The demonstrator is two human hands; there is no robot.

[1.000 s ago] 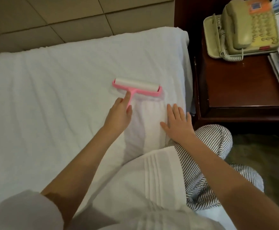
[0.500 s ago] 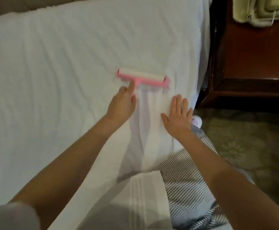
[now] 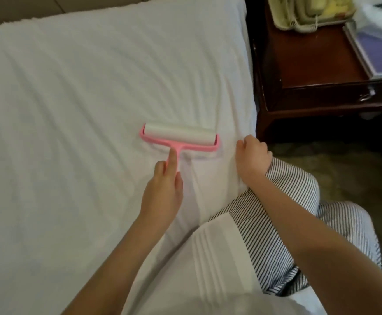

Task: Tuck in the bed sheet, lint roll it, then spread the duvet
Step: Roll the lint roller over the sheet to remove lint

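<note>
White bed sheet (image 3: pixel 83 110), pink lint roller (image 3: pixel 178 138) — white roll, dark reddish-brown nightstand (image 3: pixel 310 71), black-and-white striped trousers (image 3: pixel 283 201)

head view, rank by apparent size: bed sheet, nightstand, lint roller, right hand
1. bed sheet, fills most of the frame.
2. nightstand, partly cut off by the frame edge.
3. lint roller and right hand look about alike: the roller is wider, the curled hand bulkier, so they are not ranked.
</note>
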